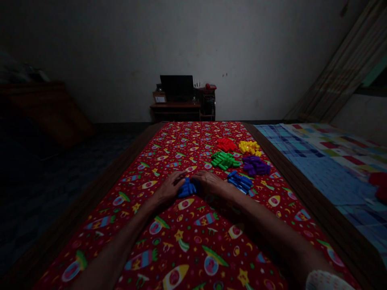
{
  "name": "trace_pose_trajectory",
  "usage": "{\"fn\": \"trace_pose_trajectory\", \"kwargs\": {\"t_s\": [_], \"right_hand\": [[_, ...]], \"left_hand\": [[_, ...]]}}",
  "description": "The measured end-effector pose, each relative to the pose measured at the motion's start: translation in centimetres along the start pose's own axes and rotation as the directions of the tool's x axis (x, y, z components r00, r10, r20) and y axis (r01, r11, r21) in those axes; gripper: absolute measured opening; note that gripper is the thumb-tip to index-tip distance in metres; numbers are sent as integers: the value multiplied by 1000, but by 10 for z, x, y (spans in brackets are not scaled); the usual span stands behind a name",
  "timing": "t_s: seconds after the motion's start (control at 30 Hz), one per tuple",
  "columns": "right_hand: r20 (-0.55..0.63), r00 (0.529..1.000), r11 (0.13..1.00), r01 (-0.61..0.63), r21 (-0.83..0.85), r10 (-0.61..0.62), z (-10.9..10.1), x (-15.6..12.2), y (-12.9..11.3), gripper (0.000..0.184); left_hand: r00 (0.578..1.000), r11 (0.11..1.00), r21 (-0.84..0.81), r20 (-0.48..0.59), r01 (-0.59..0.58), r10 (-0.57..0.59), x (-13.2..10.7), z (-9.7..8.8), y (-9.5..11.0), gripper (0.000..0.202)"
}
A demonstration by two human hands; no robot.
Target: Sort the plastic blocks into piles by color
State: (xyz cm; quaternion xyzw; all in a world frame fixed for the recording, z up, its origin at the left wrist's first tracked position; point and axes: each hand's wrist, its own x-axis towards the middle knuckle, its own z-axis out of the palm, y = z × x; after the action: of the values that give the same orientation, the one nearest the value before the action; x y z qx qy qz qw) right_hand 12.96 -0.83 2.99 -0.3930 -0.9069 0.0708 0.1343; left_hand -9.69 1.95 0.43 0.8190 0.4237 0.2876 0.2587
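Observation:
A small cluster of short blue plastic tube-like pieces (187, 188) lies on the red patterned cloth (178, 217), between my two hands. My left hand (171, 187) curves against the cluster's left side, its fingers bent over the edge. From the right, my right hand (208, 181) cups the same pieces, and its fingers are partly hidden in shadow. Just beyond my right wrist rests another pile of blue pieces (240, 182). Green pieces (225, 160), purple pieces (256, 165), red pieces (226, 144) and yellow pieces (249, 148) form separate piles farther back on the right.
The cloth covers a long table with dark wooden edges (281, 169). To the right is a bed surface with a blue checked cover (317, 173). A monitor (177, 87) stands on a desk by the far wall. Dark furniture (45, 108) is at the left.

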Motion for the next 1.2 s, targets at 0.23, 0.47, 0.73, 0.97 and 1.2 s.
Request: {"fn": "trace_pose_trajectory", "kwargs": {"t_s": [0.23, 0.47, 0.73, 0.97, 1.2], "right_hand": [[-63, 985, 978, -168, -120, 161, -23, -53, 12, 30], [-6, 981, 956, -193, -219, 196, -36, -116, 22, 23], [-141, 988, 991, -85, -101, 71, -10, -67, -6, 25], [-100, 993, 994, -68, -90, 59, 11, -46, -12, 30], [-188, 969, 966, -191, -174, 158, -15, -115, 37, 22]], "left_hand": [[980, 983, 148, 179, -113, 86, -8, -6, -2, 70], [992, 997, 7, 98, -77, 76, 2, 21, 9, 65], [992, 994, -79, 103, -69, 77, 1, 24, 14, 67], [992, 993, -57, 72, -100, 104, -4, 24, 13, 67], [985, 990, -28, 101, -141, 143, -6, 24, 13, 55]]}}
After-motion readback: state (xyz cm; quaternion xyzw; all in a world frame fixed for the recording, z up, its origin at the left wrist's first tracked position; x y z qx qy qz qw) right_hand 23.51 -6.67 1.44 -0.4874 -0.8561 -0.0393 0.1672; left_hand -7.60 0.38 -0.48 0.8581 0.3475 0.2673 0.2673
